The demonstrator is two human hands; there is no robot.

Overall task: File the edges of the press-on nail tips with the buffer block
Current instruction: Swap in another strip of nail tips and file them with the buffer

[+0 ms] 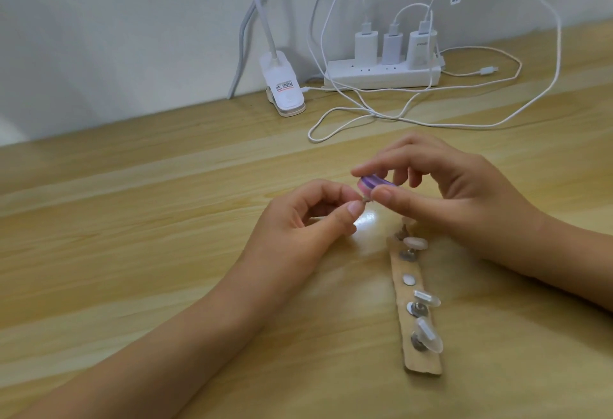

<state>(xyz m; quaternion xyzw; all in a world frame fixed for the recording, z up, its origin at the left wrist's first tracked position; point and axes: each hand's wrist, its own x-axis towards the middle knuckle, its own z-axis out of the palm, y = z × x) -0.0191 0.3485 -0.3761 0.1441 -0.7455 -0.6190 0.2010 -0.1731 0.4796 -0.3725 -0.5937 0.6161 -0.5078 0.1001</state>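
- Head view: the left hand (308, 219) pinches a small metal stem (365, 200) between thumb and forefinger; the nail tip on that stem is mostly hidden behind the block and fingers, so its edge cannot be read.
- The right hand (444, 193) grips the buffer block (472, 184), purple and pink, between thumb and forefinger, its other fingers loosely curled; the block sits just above the stem and seems to touch the tip.
- Both hands hover over the wooden table (166, 219), near the far end of the holder strip (419, 349); other nail tips (416, 242) stand on it on stems; one round pad (408, 280) is bare, probably the held piece's place.
- To file well, I judge: pinch low and firm on the stem so the tip cannot swivel; lay the block's flat face along the edge; use light, short strokes; turn the stem, not the wrist, to follow the curve.
- Risk: so small a piece may slip or flick away; pressing hard could flatten the edge unevenly.
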